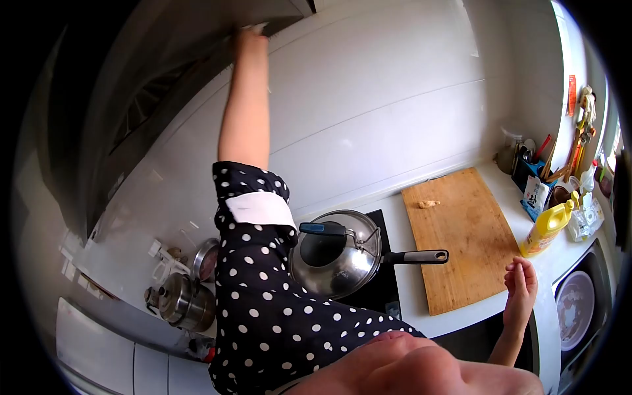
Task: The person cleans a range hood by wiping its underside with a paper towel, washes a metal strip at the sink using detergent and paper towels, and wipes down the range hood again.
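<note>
My left arm stretches up to the dark range hood (178,39). My left hand (250,36) is at its lower edge, with a small whitish patch beside it; the fingers are blurred and hidden. My right hand (520,280) hovers by the near right corner of a wooden cutting board (461,243), fingers curled together, with nothing visible in them. Just beyond it stands a yellow bottle (548,229). A lidded pan (336,270) sits on the black cooktop (385,289), its handle pointing right. A small piece of ginger-like food (428,204) lies on the board.
Steel pots (186,303) stand left of my sleeve. At the right back are a utensil holder (525,168) and a blue-and-white packet (534,196). A sink holds a pale basin (575,309). White wall panels (382,99) rise behind the counter.
</note>
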Demonstrator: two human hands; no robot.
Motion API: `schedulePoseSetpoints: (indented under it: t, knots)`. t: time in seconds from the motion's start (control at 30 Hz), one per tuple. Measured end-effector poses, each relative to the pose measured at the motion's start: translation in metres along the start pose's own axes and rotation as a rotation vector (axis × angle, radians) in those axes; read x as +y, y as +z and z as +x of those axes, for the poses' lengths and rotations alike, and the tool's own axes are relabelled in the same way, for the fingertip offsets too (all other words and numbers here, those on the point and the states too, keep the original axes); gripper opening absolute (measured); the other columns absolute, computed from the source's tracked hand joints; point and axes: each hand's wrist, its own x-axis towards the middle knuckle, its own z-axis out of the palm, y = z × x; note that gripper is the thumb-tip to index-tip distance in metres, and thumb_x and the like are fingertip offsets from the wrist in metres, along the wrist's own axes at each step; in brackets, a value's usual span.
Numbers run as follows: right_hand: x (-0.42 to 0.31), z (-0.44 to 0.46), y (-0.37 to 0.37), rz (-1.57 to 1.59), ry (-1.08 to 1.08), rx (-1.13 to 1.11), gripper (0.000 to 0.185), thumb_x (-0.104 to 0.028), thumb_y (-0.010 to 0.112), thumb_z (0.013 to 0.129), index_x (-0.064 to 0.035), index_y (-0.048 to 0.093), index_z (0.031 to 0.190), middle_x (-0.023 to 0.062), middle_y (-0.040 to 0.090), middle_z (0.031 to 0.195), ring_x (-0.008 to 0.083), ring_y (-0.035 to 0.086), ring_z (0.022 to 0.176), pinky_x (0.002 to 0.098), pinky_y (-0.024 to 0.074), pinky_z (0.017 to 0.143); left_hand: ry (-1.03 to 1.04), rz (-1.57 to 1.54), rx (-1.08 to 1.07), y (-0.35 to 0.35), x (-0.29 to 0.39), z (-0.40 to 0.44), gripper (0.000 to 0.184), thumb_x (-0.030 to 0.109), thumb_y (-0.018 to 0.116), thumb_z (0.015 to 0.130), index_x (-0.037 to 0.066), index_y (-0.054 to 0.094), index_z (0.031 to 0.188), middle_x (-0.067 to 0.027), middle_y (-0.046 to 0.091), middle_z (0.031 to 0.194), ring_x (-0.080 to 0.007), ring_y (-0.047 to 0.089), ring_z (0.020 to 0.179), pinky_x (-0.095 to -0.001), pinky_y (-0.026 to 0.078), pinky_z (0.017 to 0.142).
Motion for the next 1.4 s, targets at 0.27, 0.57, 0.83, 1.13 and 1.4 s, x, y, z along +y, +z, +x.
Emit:
schedulePoseSetpoints:
  t: [0.27, 0.57, 0.83, 1.13, 1.4]
  knots:
    - [0.004, -0.011, -0.02, -0.086, 0.001, 0.012, 0.014, -0.012, 0.048, 0.09, -0.0027, 0.057, 0.095, 0.0008, 0.056, 0.076, 0.0054, 0.047, 0.064, 0.0172, 0.038, 0.059, -0.054, -0.175, 0.005, -0.044, 0.051, 0.075, 0.041, 0.028, 0.032, 0.088, 0.001, 0.049, 0.115, -0.0145, 0.054, 0.112, -0.0301, 0.055, 0.098, -0.045, 0.048, 0.08]
    - [0.001, -0.011, -0.025, 0.013, -0.002, 0.023, 0.014, -0.014, 0.048, 0.09, -0.0036, 0.056, 0.097, 0.0008, 0.056, 0.079, 0.0046, 0.047, 0.063, 0.0165, 0.0368, 0.059, -0.339, -0.358, -0.191, 0.03, -0.034, -0.054, 0.065, 0.05, 0.023, 0.088, 0.006, 0.02, 0.137, -0.0074, 0.015, 0.144, -0.026, 0.013, 0.133, -0.0493, 0.01, 0.106]
    - [0.0, -0.014, -0.034, 0.012, -0.008, 0.133, 0.015, -0.014, 0.048, 0.09, -0.004, 0.057, 0.099, 0.0007, 0.056, 0.08, 0.0039, 0.047, 0.064, 0.0152, 0.0378, 0.06, -0.236, -0.48, -0.307, 0.032, -0.066, -0.021, 0.065, 0.05, 0.02, 0.085, 0.009, 0.024, 0.136, -0.0082, 0.021, 0.143, -0.0243, 0.016, 0.132, -0.0467, 0.009, 0.106]
    - [0.003, -0.007, -0.026, 0.006, -0.028, 0.019, 0.016, -0.014, 0.049, 0.09, -0.0046, 0.056, 0.101, 0.0, 0.055, 0.081, 0.0033, 0.047, 0.065, 0.0138, 0.0377, 0.058, -0.48, -0.755, -0.93, 0.042, 0.038, -0.162, 0.066, 0.053, 0.019, 0.088, 0.002, 0.029, 0.129, -0.0112, 0.037, 0.13, -0.0234, 0.035, 0.117, -0.0397, 0.025, 0.1]
    - [0.007, 0.003, -0.005, 0.065, -0.014, -0.054, 0.016, -0.015, 0.049, 0.09, -0.005, 0.056, 0.1, -0.0004, 0.055, 0.081, 0.0034, 0.047, 0.065, 0.0143, 0.0384, 0.059, 0.626, 0.137, -0.778, 0.091, 0.042, -0.257, 0.058, 0.058, 0.035, 0.086, 0.009, 0.046, 0.115, -0.0021, 0.054, 0.101, -0.0154, 0.05, 0.095, -0.0313, 0.04, 0.085]
